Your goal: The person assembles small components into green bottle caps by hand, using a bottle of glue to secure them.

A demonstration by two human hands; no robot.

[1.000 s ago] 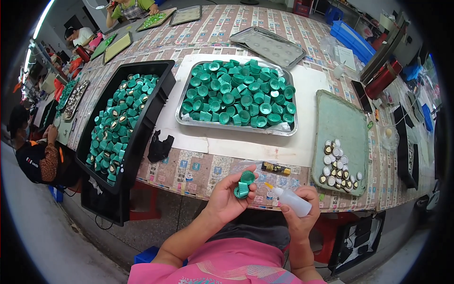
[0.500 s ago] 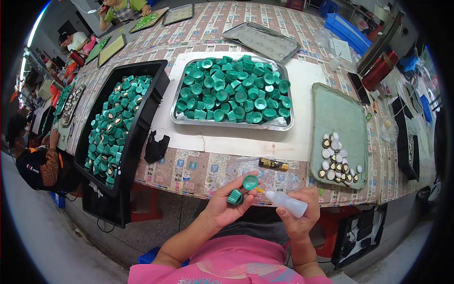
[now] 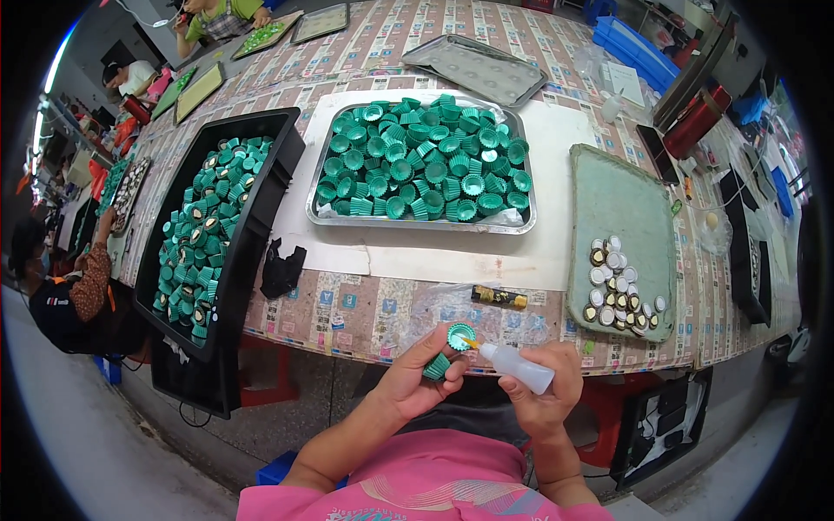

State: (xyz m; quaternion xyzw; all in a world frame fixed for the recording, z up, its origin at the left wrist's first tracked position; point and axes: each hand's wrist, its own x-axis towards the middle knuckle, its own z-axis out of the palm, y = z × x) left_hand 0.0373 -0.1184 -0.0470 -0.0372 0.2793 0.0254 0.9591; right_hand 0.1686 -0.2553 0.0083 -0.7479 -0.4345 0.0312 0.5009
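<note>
Two green fluted cups are in my left hand (image 3: 412, 379): one green cup (image 3: 461, 337) is pinched at the fingertips with its opening facing up, and a second green cup (image 3: 437, 367) is tucked lower against the fingers. My right hand (image 3: 552, 387) is closed around a translucent white squeeze bottle (image 3: 519, 368), tilted to the left. Its yellow nozzle tip reaches the mouth of the upper cup; whether it touches the inside I cannot tell. Beyond my hands, a metal tray (image 3: 417, 224) is heaped with similar green cups.
At left stands a black bin (image 3: 246, 252) of green cups, some with pale discs inside. A green tray (image 3: 618, 204) at right bears several small round white and gold pieces. A black-and-gold tube (image 3: 499, 297) lies near the table edge. Other people sit at left and far left.
The bottle's nozzle has come left into the mouth of the upper cup. My left fingers have curled closer round the lower cup. The whole view has shifted slightly.
</note>
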